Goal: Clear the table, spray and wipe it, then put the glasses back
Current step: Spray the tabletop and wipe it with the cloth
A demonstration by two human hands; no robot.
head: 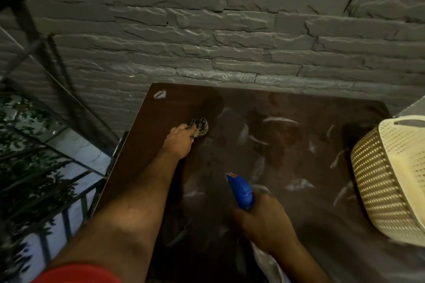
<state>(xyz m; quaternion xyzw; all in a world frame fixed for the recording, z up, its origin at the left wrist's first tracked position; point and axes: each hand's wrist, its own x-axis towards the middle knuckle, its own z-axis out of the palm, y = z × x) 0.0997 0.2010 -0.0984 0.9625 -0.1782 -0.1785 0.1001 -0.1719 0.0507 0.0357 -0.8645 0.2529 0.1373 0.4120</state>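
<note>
Left hand (178, 142) grips cloth (199, 127); right hand (262, 220) grips sprayer (241, 190)

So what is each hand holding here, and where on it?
Left hand grips a bunched cloth by its near edge, on the table. Right hand grips a spray bottle around its neck.

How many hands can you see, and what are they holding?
2. The left hand grips a cloth on the table; the right hand, nearer, grips a blue spray bottle.

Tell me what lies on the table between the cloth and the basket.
In the head view, nothing stands between the cloth and the basket; only the wet, streaked table shows there.
</note>
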